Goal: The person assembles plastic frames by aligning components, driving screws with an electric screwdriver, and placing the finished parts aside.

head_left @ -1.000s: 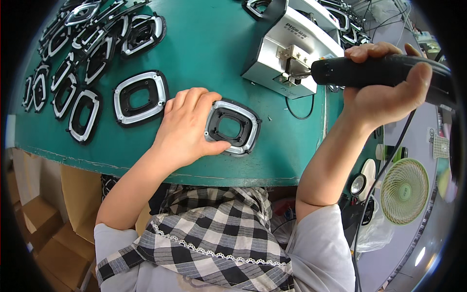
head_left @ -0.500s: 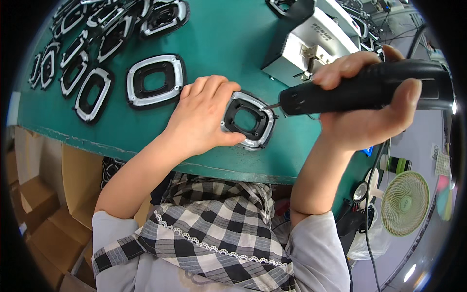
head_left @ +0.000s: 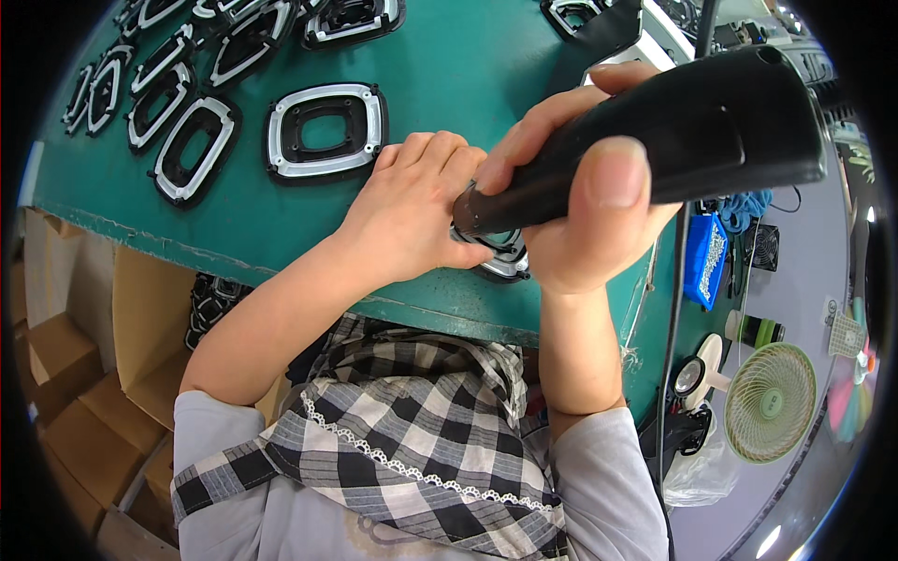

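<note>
My right hand [head_left: 585, 229] is wrapped round a black electric screwdriver [head_left: 697, 131], its thumb laid along the body. The nose of the tool points down and left over a small rounded black-and-silver frame [head_left: 508, 268] on the table. The tool hides most of that frame, and its bit cannot be seen. My left hand [head_left: 402, 210] grips the frame's left side, thumb at the near edge and fingers at the far edge. A second, similar frame [head_left: 279, 165] lies flat just beyond my left hand.
The green table [head_left: 309, 248] carries several more frames [head_left: 224, 154] at the far left. Behind the screwdriver stands a partly hidden white-and-black device [head_left: 645, 47]. A blue bin [head_left: 702, 262] of small parts, a green fan [head_left: 772, 402] and a hanging cable [head_left: 666, 374] are on the right. Cardboard boxes [head_left: 70, 360] stand lower left.
My right hand has brought the screwdriver left and tilted it more steeply, so its nose now covers the frame. My left hand keeps its hold on the frame. The view has shifted slightly.
</note>
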Demonstrator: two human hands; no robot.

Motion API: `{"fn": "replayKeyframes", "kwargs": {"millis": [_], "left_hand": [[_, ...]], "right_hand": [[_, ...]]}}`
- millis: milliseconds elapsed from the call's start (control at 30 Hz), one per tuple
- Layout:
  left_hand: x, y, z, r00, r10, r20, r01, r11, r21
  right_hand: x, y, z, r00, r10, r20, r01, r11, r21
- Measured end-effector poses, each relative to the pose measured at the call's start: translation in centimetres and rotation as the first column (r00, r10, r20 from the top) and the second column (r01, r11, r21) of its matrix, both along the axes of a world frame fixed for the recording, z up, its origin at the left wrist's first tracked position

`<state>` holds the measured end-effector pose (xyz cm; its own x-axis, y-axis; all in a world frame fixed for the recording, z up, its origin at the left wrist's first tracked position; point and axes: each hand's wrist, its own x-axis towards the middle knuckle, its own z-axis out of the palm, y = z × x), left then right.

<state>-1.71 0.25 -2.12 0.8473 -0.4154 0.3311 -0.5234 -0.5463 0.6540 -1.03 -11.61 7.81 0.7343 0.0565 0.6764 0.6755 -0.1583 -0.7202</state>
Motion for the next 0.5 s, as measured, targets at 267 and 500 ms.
{"fn": "replayKeyframes", "kwargs": {"millis": [267, 500], "left_hand": [[-0.7, 0.5, 1.5, 0.999, 0.022, 0.025, -0.023, 0.998, 0.063], [-2.5, 4.7, 2.7, 0.978, -0.085, -0.191, 0.046, 0.979, -0.199]], "right_hand": [[-0.1, -0.7, -0.4, 1.0, 0.018, -0.013, -0.019, 0.996, -0.082], [0.4, -4.5, 2.5, 0.932, 0.363, -0.022, -0.28, 0.755, 0.593]]}}
